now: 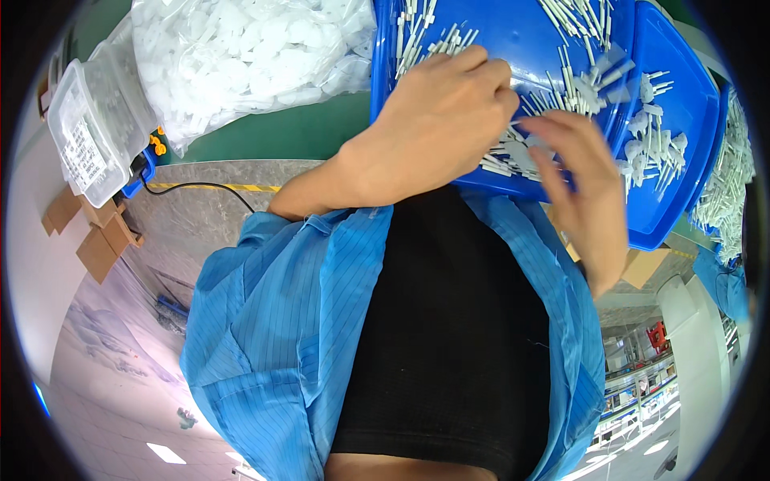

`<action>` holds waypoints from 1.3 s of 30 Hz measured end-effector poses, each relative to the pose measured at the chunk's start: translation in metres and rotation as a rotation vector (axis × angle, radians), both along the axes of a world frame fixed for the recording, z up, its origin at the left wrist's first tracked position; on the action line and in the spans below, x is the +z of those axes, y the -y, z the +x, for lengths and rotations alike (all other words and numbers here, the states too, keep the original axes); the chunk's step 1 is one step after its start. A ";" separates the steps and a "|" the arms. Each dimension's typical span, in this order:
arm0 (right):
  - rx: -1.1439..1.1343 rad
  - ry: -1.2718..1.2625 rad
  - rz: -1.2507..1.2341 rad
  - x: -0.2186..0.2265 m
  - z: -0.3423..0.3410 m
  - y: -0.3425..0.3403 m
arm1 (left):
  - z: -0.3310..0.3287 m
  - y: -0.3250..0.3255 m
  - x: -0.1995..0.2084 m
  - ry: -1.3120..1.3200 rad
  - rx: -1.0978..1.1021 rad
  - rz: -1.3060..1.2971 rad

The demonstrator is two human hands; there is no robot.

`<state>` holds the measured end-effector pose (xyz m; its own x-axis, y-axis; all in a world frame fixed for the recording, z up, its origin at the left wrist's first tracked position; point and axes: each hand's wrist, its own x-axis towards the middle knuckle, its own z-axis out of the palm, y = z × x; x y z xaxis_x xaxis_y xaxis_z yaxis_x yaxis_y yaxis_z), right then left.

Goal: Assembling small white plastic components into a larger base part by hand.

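Note:
My left hand (449,112) is over the near side of a blue tray (513,32), its fingers curled together. Whatever its fingertips grip is hidden behind the knuckles. Just to its right is my right hand (584,180), blurred, with thumb and forefinger apart and pointing at the left fingertips. Inside the tray, thin white sticks (545,103) lie in several bunches. Some small translucent white pieces (589,90) lie among the sticks, close to my right hand.
A second blue tray (642,220) at the right holds sticks fitted with whitish pieces (658,148). Farther right is a heap of similar parts (722,192). On the green table (265,132) sit a large clear bag of white pieces (257,56) and a clear plastic box (88,144).

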<state>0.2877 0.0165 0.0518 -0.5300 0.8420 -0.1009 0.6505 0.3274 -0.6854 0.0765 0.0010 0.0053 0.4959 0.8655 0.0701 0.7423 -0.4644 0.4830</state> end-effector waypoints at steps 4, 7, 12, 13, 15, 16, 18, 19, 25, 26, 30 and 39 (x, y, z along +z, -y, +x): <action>-0.008 -0.012 -0.003 -0.003 0.003 0.001 | -0.017 -0.010 0.001 0.053 0.082 0.052; -0.227 0.042 0.100 -0.002 0.014 -0.016 | -0.025 -0.017 -0.005 0.148 0.147 0.111; -0.234 0.204 0.360 -0.035 0.006 -0.039 | -0.025 -0.020 -0.003 0.580 0.213 0.019; -0.168 0.253 0.468 -0.040 0.005 -0.040 | -0.022 -0.021 -0.005 0.586 0.209 0.018; -0.195 0.242 0.498 -0.036 0.002 -0.040 | -0.016 -0.022 -0.011 0.934 0.263 -0.073; -0.316 0.192 0.379 -0.026 0.005 -0.039 | -0.018 -0.026 -0.012 0.936 0.257 -0.073; -0.500 0.064 0.339 -0.011 0.012 -0.034 | -0.023 -0.027 -0.010 1.024 0.196 -0.152; -0.520 0.049 0.413 -0.005 0.029 -0.035 | -0.023 -0.025 -0.007 1.023 0.205 -0.152; -0.643 0.538 0.487 0.019 0.075 -0.029 | -0.031 -0.019 -0.012 1.506 0.319 -0.311; -0.614 0.452 0.459 0.020 0.062 -0.028 | -0.031 -0.020 -0.009 1.508 0.315 -0.313; -0.334 -0.051 0.216 -0.007 -0.005 -0.020 | -0.030 -0.010 0.015 1.542 0.406 -0.329; 0.088 -0.047 0.337 -0.045 -0.072 -0.008 | -0.030 -0.019 0.018 1.467 0.404 -0.398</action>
